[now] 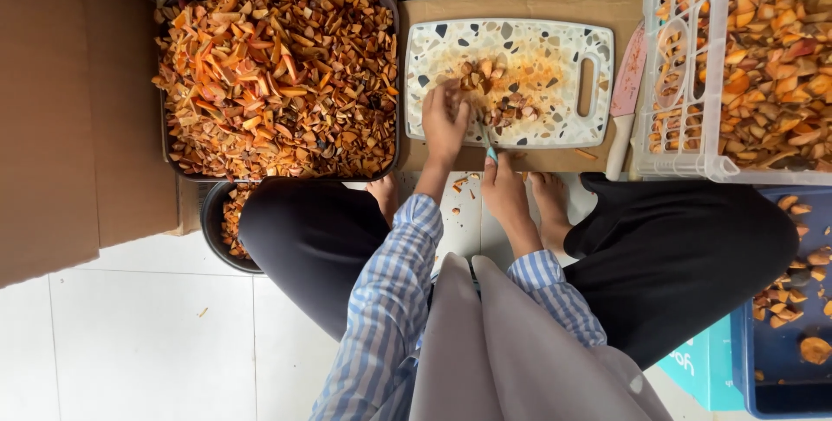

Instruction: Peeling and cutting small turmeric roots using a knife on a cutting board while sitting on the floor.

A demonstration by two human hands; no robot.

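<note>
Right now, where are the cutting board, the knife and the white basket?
cutting board (555, 48): head view, bare speckled surface.
knife (490, 154): head view, teal handle end.
white basket (685, 66): head view, slotted side wall.

Left of the hands, the heaped black tray (170, 154) blocked the way; to their right stood the white crate (685, 161) and a pink knife (626, 100). Beyond the fingers, bare cutting board (555, 40) lay open; knees hemmed both wrists.
</note>
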